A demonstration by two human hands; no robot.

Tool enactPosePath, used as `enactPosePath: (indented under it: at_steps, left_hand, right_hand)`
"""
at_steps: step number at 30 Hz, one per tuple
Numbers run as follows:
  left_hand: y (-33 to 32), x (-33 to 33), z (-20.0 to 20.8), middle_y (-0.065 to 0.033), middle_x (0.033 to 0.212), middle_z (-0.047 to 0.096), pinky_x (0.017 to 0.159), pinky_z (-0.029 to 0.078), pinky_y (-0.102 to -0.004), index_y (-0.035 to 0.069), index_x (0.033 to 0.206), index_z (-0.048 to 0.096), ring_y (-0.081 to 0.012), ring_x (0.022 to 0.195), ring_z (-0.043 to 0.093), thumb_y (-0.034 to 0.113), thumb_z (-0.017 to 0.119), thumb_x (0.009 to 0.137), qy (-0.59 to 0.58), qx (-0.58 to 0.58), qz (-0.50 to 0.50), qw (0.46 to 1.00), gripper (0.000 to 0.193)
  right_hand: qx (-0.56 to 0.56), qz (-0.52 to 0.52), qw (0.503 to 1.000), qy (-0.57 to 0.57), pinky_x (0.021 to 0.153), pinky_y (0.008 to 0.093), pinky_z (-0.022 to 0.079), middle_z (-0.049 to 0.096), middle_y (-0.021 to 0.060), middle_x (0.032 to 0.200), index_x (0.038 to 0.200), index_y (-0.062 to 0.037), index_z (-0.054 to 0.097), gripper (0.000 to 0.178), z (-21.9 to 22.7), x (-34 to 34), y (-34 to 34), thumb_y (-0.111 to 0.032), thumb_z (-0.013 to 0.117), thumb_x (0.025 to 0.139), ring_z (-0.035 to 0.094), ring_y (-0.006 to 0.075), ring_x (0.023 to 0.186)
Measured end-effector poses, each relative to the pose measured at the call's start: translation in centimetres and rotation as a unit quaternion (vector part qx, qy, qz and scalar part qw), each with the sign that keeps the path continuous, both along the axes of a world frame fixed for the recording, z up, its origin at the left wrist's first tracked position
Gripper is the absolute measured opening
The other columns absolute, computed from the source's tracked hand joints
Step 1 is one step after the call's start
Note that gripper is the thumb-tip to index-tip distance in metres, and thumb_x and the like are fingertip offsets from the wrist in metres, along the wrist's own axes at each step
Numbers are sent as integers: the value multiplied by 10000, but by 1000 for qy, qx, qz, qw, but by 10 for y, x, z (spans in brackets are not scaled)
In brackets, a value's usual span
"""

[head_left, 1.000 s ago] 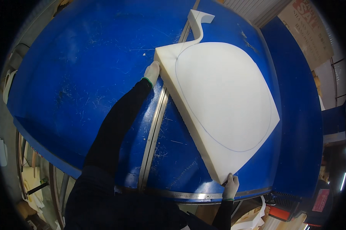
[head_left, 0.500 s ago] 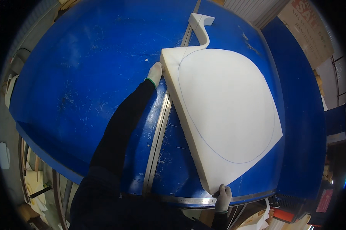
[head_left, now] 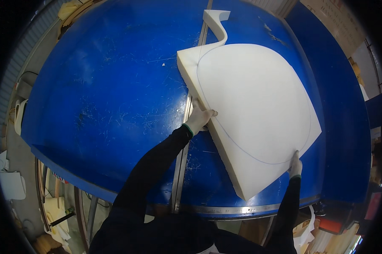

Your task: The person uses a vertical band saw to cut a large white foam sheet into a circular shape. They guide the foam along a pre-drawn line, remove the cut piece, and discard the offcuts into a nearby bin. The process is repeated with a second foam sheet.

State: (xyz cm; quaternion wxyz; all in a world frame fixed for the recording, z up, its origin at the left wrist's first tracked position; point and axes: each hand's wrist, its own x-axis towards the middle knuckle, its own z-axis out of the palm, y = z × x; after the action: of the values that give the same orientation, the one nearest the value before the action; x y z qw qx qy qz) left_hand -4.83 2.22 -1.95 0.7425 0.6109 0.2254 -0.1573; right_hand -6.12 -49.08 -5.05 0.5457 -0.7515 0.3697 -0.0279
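Observation:
A thick white foam slab lies on the blue table, with a rounded outline drawn in blue on its top face. My left hand, in a white glove with a green cuff, grips the slab's left edge, thumb over the top. At the lower right edge my gloved right hand holds the slab, thumb on top and its other fingers mostly hidden. A curved strip of foam trails from the slab's far end. A thin wire or blade comes down to the slab beside the drawn line.
The scratched blue table is crossed by a metal rail. A metal ruler strip runs along the near edge. A small white scrap lies left of the slab. Foam offcuts sit below at the left.
My left hand has slid nearer along the slab's left edge, its thumb now on top. My right hand has moved from the near corner up the lower right edge. The view has shifted slightly.

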Motion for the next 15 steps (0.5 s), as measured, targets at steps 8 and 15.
enactPosePath:
  at_steps: [8, 15]
  left_hand:
    - [-2, 5, -5, -237, 1460, 415, 1043, 428, -666, 196, 1595, -96, -386, 1276, 531, 153, 739, 839, -18, 3, 26, 999, 1127]
    - [3, 6, 3, -226, 1470, 420, 1031, 425, -667, 174, 1607, -20, -389, 1269, 532, 177, 733, 841, -36, 14, 29, 999, 1074]
  right_hand:
    - [16, 32, 999, -37, 634, 362, 554, 650, 79, 944, 1026, -50, 580, 411, -22, 11, -31, -454, 629, 976, 653, 189, 812]
    - [19, 25, 999, -34, 638, 378, 567, 647, 94, 951, 1038, -29, 593, 382, -13, -2, -8, -408, 601, 992, 653, 203, 806]
